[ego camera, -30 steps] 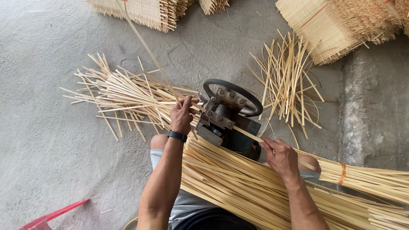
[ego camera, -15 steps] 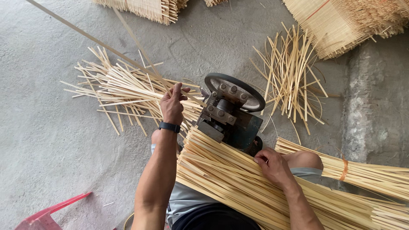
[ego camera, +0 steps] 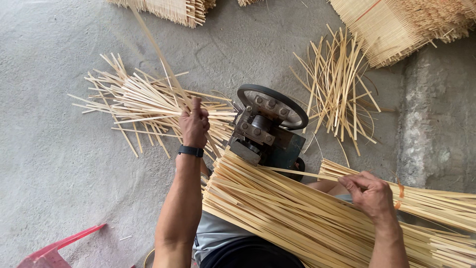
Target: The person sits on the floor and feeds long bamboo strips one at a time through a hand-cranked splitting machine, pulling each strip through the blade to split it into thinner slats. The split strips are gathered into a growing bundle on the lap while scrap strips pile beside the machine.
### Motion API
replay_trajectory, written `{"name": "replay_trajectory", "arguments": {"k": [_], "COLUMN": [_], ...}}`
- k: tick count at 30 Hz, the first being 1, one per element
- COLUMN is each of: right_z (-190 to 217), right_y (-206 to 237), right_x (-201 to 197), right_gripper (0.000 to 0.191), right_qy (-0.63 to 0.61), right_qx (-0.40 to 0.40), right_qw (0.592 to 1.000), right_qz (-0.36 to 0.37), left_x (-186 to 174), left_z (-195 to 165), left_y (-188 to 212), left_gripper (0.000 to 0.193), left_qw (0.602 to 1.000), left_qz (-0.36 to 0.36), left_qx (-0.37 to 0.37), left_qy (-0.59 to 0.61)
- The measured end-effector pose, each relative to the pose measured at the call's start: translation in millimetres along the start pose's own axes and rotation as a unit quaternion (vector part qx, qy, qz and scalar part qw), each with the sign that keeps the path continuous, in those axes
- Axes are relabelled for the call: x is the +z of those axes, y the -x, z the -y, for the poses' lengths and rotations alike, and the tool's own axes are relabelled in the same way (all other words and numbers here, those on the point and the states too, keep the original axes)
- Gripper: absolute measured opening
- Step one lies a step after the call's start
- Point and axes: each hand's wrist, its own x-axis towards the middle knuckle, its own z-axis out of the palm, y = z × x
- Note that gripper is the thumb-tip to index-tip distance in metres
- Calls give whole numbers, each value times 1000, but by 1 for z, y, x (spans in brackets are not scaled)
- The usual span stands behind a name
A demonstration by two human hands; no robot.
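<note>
Pale, matt bamboo strips [ego camera: 277, 208] lie against a dull, worn metal machine [ego camera: 265, 131] on rough grey concrete floor [ego camera: 59, 164].

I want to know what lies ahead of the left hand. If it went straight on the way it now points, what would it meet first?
Probably the loose pile of bamboo strips on the floor: the left hand, closed on a long strip, points up the picture into it. Depth is unclear, so it might pass above.

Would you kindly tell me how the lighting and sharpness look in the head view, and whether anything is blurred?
In the head view the light is soft and even, with faint shadows and no glare on the concrete floor; the left hand, the right hand and the splitting machine are sharp; the long bamboo strip in the left hand looks slightly soft toward the top edge.
</note>
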Motion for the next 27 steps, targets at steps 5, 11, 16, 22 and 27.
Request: {"name": "replay_trajectory", "arguments": {"k": [5,11,16,22,27], "right_z": [-28,-7,66,104,86], "right_y": [1,-16,-32,-18,-15], "right_x": [-16,37,82,80,84], "right_gripper": [32,31,25,22,12], "right_qy": [66,156,89,-16,-37], "right_qx": [38,-40,-255,-191,-104], "right_qw": [996,986,952,981,991], "right_qz": [-45,-50,-146,6,78], "left_x": [-1,10,16,17,17], "left_z": [9,18,25,26,26], "left_y": [8,13,17,15,17], "left_gripper": [37,40,43,43,43], "left_qw": [999,996,994,995,995], "left_qz": [25,27,32,29,35], "left_qx": [-30,-34,-26,-40,-43], "left_qy": [-34,-78,-103,-88,-88]}}
